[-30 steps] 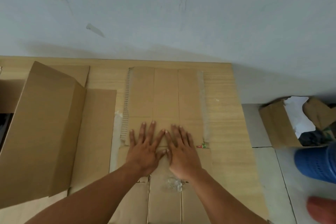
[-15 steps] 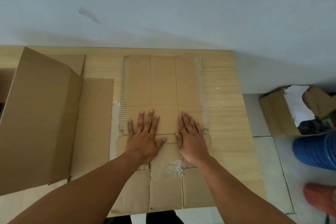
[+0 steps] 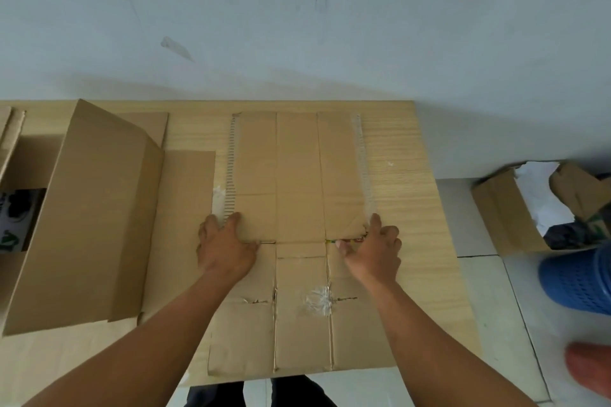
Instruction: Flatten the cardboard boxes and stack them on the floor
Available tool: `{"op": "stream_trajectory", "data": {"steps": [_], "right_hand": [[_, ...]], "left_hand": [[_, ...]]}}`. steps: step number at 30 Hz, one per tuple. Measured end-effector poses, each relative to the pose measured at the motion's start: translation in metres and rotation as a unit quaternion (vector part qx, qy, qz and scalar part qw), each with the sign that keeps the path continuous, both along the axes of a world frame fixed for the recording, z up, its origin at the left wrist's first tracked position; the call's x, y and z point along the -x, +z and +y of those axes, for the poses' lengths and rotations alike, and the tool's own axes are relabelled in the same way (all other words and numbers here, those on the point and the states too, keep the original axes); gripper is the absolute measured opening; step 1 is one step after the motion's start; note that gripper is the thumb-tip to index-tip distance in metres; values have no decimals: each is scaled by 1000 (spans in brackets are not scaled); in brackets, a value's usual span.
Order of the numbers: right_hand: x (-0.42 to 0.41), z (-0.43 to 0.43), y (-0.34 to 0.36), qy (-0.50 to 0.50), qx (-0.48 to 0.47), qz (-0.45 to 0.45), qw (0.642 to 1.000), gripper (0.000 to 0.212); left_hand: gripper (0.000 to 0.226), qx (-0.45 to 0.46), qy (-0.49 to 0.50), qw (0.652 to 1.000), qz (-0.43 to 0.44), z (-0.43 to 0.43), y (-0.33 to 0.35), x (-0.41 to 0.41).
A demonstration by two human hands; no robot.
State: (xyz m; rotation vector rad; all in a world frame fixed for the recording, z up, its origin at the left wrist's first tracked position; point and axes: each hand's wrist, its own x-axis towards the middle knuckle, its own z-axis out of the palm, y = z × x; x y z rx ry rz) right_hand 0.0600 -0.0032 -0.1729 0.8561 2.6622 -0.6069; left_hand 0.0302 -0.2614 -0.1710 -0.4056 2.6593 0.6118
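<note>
A flattened cardboard box [image 3: 297,175] lies in the middle of the wooden table [image 3: 403,175], its far half folded over the near half. My left hand [image 3: 224,248] grips its left edge at the fold, thumb on top. At the right edge my right hand [image 3: 373,251] does the same, fingers curled at the flap's corner. A second cardboard box [image 3: 89,218] stands open on the left of the table, one tall side raised.
A flat cardboard sheet [image 3: 185,195] lies between the open box and the flattened one. On the tiled floor to the right are a cardboard box with white paper [image 3: 502,215], a blue perforated basket [image 3: 578,277] and a red object [image 3: 591,370]. A wall runs behind the table.
Both hands slid apart from the middle of the flattened cardboard to its left and right edges, and their fingers went from flat to curled on the edges.
</note>
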Motion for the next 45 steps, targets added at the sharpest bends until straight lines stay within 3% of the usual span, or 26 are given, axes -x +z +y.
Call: {"op": "stream_trajectory", "data": {"steps": [3, 9, 12, 18, 21, 24, 28, 34, 45], "right_hand": [[4, 2, 1, -28, 56, -11, 998, 104], [14, 13, 3, -72, 125, -23, 989, 83], [16, 18, 7, -21, 155, -22, 987, 63], [7, 28, 18, 90, 178, -69, 977, 82], [2, 27, 21, 111, 189, -40, 975, 91], [1, 25, 21, 156, 167, -6, 973, 96], [4, 27, 19, 158, 169, 3, 973, 68], [3, 23, 25, 110, 202, 64, 971, 58], [3, 2, 75, 88, 246, 178, 949, 51]], "left_hand": [[73, -68, 61, 996, 1, -1, 7, 6], [75, -131, 160, 978, -14, -19, 14, 10], [78, -139, 155, 977, -36, -25, 16, 9], [70, -153, 134, 979, -33, -31, 16, 1], [69, -180, 123, 976, -25, -32, 15, -4], [85, -212, 123, 969, -30, -30, 19, -10], [107, -236, 108, 965, -32, -29, 25, -17], [82, -309, 112, 944, -4, -28, 38, -21], [81, -302, 96, 945, 82, -42, 98, -30]]}}
